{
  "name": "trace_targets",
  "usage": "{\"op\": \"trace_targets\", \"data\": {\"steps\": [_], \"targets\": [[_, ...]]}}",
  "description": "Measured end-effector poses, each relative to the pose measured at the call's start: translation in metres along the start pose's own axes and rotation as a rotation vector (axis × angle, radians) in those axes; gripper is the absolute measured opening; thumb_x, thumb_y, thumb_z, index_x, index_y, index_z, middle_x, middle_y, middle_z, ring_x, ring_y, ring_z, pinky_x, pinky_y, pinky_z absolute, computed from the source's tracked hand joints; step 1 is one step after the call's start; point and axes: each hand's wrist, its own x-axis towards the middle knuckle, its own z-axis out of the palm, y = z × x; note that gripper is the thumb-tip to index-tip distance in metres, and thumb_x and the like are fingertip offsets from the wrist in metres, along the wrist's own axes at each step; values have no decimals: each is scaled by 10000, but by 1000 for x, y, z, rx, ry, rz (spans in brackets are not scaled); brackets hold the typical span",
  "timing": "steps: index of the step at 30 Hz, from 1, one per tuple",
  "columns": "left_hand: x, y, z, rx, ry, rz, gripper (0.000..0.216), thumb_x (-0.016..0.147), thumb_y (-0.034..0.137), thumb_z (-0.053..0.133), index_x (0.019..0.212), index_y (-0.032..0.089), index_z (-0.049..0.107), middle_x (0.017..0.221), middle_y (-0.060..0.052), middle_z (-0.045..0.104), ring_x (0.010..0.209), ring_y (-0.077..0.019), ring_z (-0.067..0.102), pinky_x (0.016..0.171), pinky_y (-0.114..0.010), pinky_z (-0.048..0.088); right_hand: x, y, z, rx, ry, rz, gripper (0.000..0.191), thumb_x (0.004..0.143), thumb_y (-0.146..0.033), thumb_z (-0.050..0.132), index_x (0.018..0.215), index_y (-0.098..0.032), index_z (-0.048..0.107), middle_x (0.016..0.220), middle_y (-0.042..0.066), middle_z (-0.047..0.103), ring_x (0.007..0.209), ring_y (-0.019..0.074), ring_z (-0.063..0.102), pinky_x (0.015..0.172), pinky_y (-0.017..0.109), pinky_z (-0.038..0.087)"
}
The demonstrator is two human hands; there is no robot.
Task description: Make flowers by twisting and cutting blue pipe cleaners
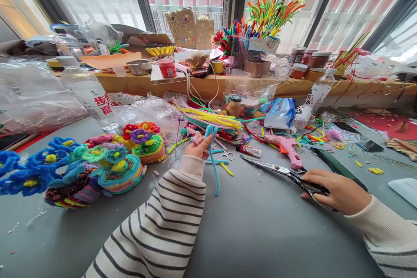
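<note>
A light-blue pipe cleaner [213,160] is pinched in the closed fingers of the left hand [198,145], its bent upper end standing above the fingertips and its long tail hanging down onto the grey table [260,234]. The right hand [339,191] is wrapped around the black handles of a pair of large scissors [283,173], which lie flat on the table with the blades shut and pointed toward the left hand. Both arms are covered by striped sleeves.

Just beyond the left hand, small scissors [227,155] and a bundle of yellow and mixed pipe cleaners [211,119] are seen. A pink glue gun [288,148] lies near the tip of the large scissors. To the left, finished pipe-cleaner flowers [74,165] are heaped beside a plastic water bottle [86,91].
</note>
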Motion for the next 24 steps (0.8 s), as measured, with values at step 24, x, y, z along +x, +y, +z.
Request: {"op": "trace_targets", "data": {"steps": [24], "targets": [[-11,-2,7,-14,-153,-43,286,335,221,719,564,114,585,463,27,543,416,-52,491,425,-165,413,132,-141,14,1039,100,58,248,637,-381,534,692,-144,576,621,18,574,547,114,504,523,232,420]]}}
